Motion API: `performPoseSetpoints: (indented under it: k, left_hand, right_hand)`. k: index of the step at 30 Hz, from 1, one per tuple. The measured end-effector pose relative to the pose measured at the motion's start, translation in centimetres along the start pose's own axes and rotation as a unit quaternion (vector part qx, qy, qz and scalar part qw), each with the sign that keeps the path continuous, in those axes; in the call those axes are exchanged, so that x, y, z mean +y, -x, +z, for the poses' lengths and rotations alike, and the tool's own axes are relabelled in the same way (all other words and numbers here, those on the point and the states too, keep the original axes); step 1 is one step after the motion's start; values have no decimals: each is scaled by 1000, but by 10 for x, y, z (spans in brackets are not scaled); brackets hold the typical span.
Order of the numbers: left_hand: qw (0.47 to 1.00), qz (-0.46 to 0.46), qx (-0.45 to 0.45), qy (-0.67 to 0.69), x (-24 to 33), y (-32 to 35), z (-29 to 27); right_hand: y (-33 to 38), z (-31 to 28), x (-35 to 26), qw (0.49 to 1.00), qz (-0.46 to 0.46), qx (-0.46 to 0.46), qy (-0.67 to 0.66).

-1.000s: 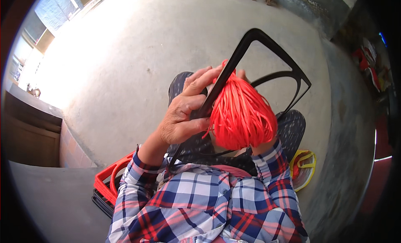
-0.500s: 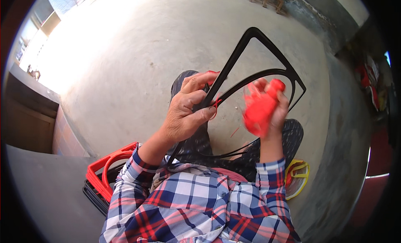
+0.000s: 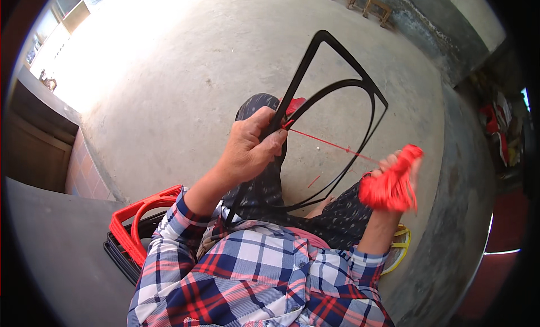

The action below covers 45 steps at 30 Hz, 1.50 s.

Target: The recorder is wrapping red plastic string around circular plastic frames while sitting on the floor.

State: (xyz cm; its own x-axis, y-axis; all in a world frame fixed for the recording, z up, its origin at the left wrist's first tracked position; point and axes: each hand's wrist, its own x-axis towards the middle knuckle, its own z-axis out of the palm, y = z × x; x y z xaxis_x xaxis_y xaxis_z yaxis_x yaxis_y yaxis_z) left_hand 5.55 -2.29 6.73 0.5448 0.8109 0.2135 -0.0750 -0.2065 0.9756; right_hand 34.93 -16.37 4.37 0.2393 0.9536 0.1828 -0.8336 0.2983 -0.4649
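We note the left hand (image 3: 250,150) clenched on the black angular plastic frame (image 3: 337,85); beside that frame, the right hand (image 3: 394,178) grips a bundle of red cord (image 3: 388,186).

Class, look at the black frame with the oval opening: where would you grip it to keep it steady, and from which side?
Grip the black frame on its straight left bar, coming from the left, as the left hand does. That bar is thin enough to wrap, and it leaves the oval opening free for the red cord running to the right hand.
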Motion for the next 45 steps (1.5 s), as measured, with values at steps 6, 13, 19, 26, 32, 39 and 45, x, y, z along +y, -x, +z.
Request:
performPoseSetpoints:
  k: [6, 13, 19, 26, 32, 39, 45]
  left_hand:
    - [999, -33, -38, -14, 9, -2, 10]
    - [962, 209, -21, -173, 25, -19, 23]
    - [966, 222, -111, -74, 19, -28, 21]
    - [969, 180, -140, 96, 24, -13, 19]
    - [963, 186, -193, 31, 23, -26, 18]
    - [963, 206, -165, -50, 17, -23, 24]
    - [971, 182, -133, -75, 16, -18, 13]
  right_hand:
    - [-19, 36, 34, 987, 55, 66, 135]
    - [-63, 85, 39, 924, -46, 16, 380]
    - [-73, 92, 33, 900, -2, -78, 430]
    - [-41, 26, 46, 962, -116, 93, 231]
    - [-47, 54, 80, 984, 176, -18, 13]
    - [-84, 41, 75, 966, 209, -61, -139]
    - [-78, 27, 65, 977, -11, 206, 45]
